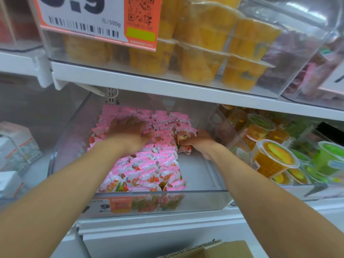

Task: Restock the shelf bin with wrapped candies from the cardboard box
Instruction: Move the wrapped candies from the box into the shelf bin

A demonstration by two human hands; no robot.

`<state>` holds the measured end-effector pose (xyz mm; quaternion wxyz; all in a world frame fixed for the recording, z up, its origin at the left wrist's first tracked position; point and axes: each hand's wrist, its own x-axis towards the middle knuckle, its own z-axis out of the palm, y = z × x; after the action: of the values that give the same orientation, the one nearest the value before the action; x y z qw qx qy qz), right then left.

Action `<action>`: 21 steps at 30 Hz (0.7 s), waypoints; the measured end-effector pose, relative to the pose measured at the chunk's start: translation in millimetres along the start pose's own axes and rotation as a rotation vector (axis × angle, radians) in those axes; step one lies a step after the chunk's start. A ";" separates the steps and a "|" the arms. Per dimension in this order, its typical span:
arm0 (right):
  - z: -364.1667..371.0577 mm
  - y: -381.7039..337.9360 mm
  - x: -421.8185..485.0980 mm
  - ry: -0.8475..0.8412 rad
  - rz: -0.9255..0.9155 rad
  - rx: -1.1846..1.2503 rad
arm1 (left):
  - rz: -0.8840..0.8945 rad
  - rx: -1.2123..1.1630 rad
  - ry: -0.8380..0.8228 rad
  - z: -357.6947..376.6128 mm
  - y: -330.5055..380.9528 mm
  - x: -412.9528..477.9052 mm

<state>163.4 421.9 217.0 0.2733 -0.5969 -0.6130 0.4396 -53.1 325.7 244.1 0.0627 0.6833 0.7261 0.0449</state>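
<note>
A clear plastic shelf bin [204, 192] on the middle shelf holds many pink-and-white wrapped candies [149, 170], heaped on its left and middle. My left hand [128, 129] lies flat on the pile toward the back, fingers spread and straight. My right hand [201, 142] is at the right edge of the pile, its fingers curled round a small bunch of candies [184, 136]. The bin's white floor shows bare at the right front. A corner of the cardboard box [214, 250] shows at the bottom edge.
The shelf above [167, 86] hangs low over the bin and carries a clear bin of yellow fruit cups [204, 53] with an orange price tag [93, 15]. To the right sits a bin of orange and green jelly cups [275, 159]. White boxes [14, 146] stand at left.
</note>
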 end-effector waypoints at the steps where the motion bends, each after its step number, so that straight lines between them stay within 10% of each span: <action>1: 0.2 -0.4 -1.1 -0.025 -0.020 0.016 | 0.001 0.001 0.001 0.4 -0.3 0.0; 21: 2.8 -7.5 -10.4 -0.165 -0.009 -0.112 | -0.006 -0.003 -0.004 -1.0 -0.6 -0.7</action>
<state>158.8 412.0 224.2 0.1901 -0.5701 -0.6598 0.4511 -53.8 325.1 245.0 0.0654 0.6810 0.7280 0.0446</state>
